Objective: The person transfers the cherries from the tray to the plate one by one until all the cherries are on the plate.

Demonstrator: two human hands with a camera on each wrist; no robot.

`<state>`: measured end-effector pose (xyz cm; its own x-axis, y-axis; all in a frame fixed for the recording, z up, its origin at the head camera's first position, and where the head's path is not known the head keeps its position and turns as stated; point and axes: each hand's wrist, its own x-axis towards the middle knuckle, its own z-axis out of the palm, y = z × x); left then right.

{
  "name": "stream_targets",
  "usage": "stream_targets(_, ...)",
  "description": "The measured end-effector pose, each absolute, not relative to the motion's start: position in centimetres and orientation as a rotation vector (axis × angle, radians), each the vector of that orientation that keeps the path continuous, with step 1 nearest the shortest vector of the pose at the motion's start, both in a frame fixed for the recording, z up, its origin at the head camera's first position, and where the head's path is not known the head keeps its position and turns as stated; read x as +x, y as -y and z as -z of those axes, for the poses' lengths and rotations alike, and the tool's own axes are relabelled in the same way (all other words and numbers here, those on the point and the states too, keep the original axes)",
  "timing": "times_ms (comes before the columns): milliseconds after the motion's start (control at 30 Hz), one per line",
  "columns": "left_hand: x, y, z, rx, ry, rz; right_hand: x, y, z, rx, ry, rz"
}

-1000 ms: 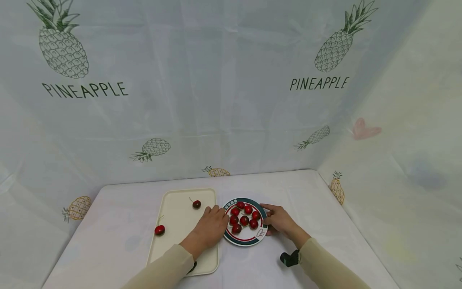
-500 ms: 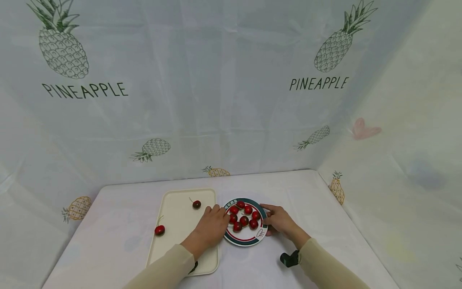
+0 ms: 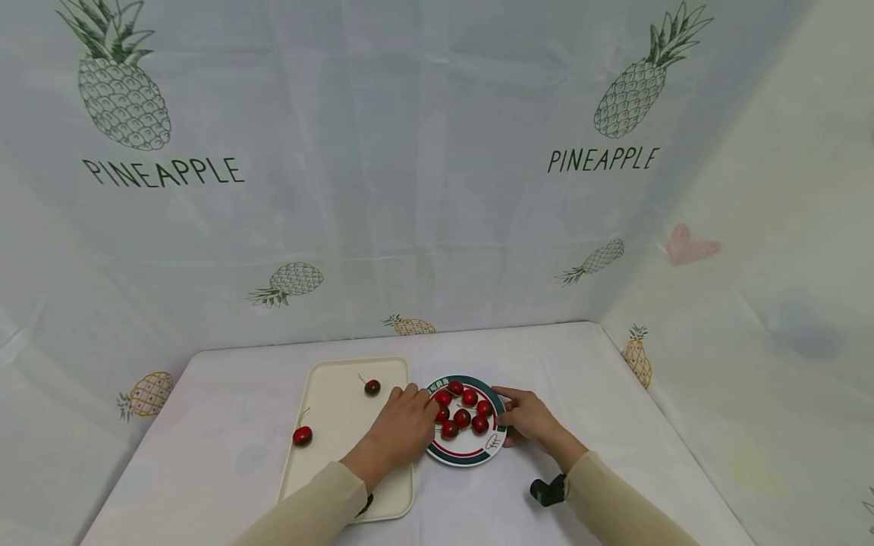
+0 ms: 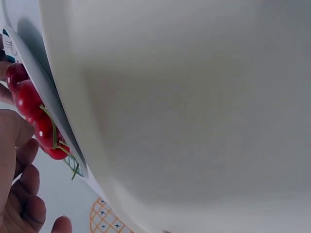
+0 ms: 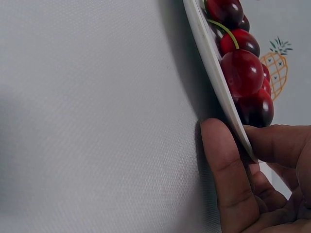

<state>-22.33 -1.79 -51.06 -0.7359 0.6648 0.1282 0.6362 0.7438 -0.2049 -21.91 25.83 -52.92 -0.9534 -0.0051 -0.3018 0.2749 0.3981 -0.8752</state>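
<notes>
Left of the round plate (image 3: 466, 453) lay a flat cream tray (image 3: 328, 432) with two loose glossy cherries. The left hand (image 3: 403, 426) gripped the plate's left rim; the right hand (image 3: 529, 417) pinched its right rim. The step appeared to be holding the cherry-laden plate; next calls for keeping it level.

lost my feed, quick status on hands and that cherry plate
Right hand pinches the plate rim, thumb under. Left hand at the plate's left edge, over the tray; grip unclear. Seven cherries on the plate, two loose cherries on the tray.
</notes>
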Motion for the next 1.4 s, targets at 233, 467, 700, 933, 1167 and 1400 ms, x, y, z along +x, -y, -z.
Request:
stream_targets(233, -22.4, 2.0, 50.7, -1.025, 2.770, -0.193, -21.9, -25.9, 53.0, 0.233, -2.406, 1.579)
stream_targets(467, -23.5, 3.9, 50.3, -0.954, 2.722, -0.100, -21.9, -25.9, 53.1, 0.230, -2.394, 1.583)
stream_targets(700, -25.3, 7.2, 48.6, -0.859, 2.673, 0.000, -21.9, -26.0, 52.9, 0.218, -2.401, 1.580)
stream_targets(933, -27.6, 10.6, 46.6, -0.747, 2.712, 0.021, -21.7, -26.0, 52.8, 0.229, -2.395, 1.573)
stream_targets(1167, -29.7, 13.0, 46.6, -0.636, 2.879, 0.053, -21.8, -26.0, 52.9, 0.238, -2.392, 1.566)
stream_targets(1400, -29.9, 13.0, 47.6, -0.683, 2.963, -0.030, -22.0, -26.0, 53.1, 0.232, -2.377, 1.584)
